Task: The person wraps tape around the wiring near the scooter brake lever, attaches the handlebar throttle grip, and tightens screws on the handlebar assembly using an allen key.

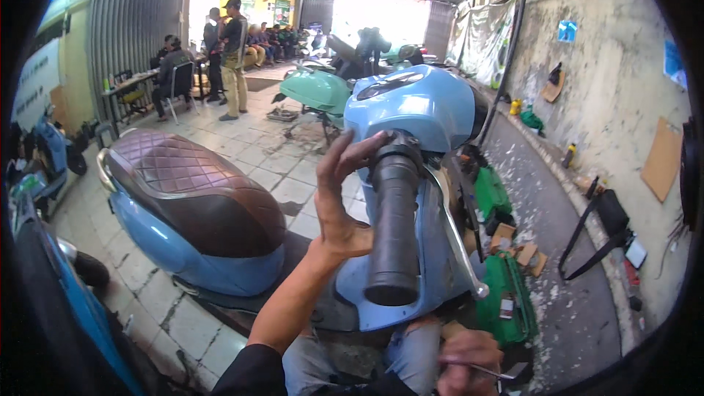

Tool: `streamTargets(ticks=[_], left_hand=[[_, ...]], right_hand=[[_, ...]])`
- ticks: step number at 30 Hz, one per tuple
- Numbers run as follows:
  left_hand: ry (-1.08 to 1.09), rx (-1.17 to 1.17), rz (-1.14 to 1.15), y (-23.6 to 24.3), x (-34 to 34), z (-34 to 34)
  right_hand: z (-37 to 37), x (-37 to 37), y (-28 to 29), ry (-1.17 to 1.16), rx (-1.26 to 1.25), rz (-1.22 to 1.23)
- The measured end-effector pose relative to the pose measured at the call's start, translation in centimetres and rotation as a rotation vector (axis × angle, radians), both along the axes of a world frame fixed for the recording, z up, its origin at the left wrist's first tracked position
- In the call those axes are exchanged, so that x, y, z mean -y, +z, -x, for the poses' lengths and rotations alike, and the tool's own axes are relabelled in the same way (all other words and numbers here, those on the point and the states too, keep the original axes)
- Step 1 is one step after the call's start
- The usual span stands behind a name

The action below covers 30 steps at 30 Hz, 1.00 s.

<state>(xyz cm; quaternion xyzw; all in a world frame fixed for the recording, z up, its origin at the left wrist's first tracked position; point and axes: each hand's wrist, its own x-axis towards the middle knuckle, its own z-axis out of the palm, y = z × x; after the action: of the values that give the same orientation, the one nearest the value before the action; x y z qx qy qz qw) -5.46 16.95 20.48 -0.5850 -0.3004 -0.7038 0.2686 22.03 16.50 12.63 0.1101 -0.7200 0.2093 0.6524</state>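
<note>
A light blue scooter stands before me, its black rubber handlebar grip [394, 238] pointing toward me. My left hand [341, 202] is beside that grip, fingers stretched upward, with a fingertip at the black switch housing [398, 148] at the grip's inner end. It holds nothing that I can see. Low at the right of my knees, my right hand [468, 363] is closed around a thin metal tool [493, 372]; blur hides its exact kind. A silver brake lever [458, 238] runs along the grip's right side. The blue headstock cover [411, 106] lies beyond.
The scooter's brown quilted seat [183, 183] extends to the left. Open green tool cases [506, 297] and cardboard pieces [526, 255] lie on the right, below a ledge and wall. A green scooter [315, 88] stands behind; several people [233, 59] are farther back.
</note>
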Motion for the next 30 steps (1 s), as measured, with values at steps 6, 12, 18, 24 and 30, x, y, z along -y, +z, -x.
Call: streamTargets(ticks=[6, 12, 18, 24, 30], left_hand=[[-0.075, 0.063, -0.066, 0.3, -1.7, -1.4], [-0.018, 0.116, -0.026, 1.4, -3.7, -3.6], [-0.09, 0.052, 0.141, 2.9, -4.7, -4.1], [-0.234, 0.078, 0.036, 0.2, -4.0, -0.9], [-0.201, 0.513, 0.497, -9.4, -1.9, 5.6]], right_hand=[[2.0, 1.3, 7.3, -0.595, -0.181, -0.124], [6.0, -6.4, 14.0, -0.799, -0.366, 0.079], [3.6, -14.6, 17.2, -0.706, -0.204, 0.129], [2.4, -18.4, 18.4, -0.728, -0.001, 0.189], [2.7, -18.0, 17.1, -0.746, -0.009, 0.269]])
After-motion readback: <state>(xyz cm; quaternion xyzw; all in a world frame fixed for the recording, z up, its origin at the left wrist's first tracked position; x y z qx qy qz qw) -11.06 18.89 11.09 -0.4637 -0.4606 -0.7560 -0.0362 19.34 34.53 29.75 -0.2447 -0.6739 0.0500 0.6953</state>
